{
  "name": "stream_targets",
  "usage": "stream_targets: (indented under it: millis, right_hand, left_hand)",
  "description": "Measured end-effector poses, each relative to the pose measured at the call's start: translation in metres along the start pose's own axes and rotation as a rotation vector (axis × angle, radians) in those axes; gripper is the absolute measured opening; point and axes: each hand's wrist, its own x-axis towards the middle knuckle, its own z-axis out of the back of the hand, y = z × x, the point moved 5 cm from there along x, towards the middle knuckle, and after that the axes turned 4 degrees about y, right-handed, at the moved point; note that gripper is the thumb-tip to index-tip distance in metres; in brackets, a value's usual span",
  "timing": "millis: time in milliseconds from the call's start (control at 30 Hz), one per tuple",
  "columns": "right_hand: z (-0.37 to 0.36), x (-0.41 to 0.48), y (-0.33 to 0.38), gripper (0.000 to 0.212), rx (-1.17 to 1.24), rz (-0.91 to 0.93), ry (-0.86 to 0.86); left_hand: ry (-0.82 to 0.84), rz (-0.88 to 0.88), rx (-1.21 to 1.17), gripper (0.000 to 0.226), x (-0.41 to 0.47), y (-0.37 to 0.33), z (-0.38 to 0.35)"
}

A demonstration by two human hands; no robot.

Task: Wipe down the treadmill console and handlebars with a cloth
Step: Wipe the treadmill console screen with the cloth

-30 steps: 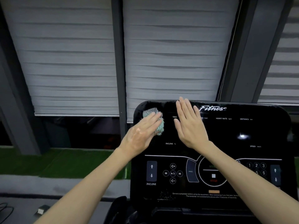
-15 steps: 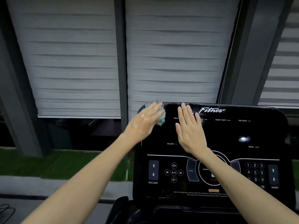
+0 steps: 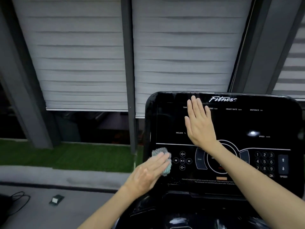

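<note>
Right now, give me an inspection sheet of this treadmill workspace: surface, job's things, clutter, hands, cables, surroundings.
Surface: glossy black console, one glare spot at right, pale specks near its lower edge.
Job's things: teal-grey cloth on the console's lower left, beside the media buttons; handlebars not clearly seen.
Clutter: small boxy item on the grey floor, left.
Hands: left hand flat, pressing the cloth; right hand flat on the console's upper half.
Cables: black cable looped on the floor, far left.
Surroundings: grey blinds, green turf strip.

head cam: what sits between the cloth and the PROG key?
Head view: the media keys (volume up, volume down, back, play/pause, forward) lie on the console between the cloth and the PROG key.
</note>
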Motion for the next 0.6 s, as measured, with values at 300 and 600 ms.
stream_targets:
  millis: [300,600]
  right_hand:
    - [-0.015,-0.056,0.014,0.058,0.023,-0.022,0.075]
    - [-0.015,-0.056,0.013,0.058,0.017,-0.009,0.097]
  left_hand:
    - [-0.030,0.005,0.163,0.070,0.098,0.052,0.068]
    - [-0.034,0.032,0.005,0.059,0.057,0.033,0.044]
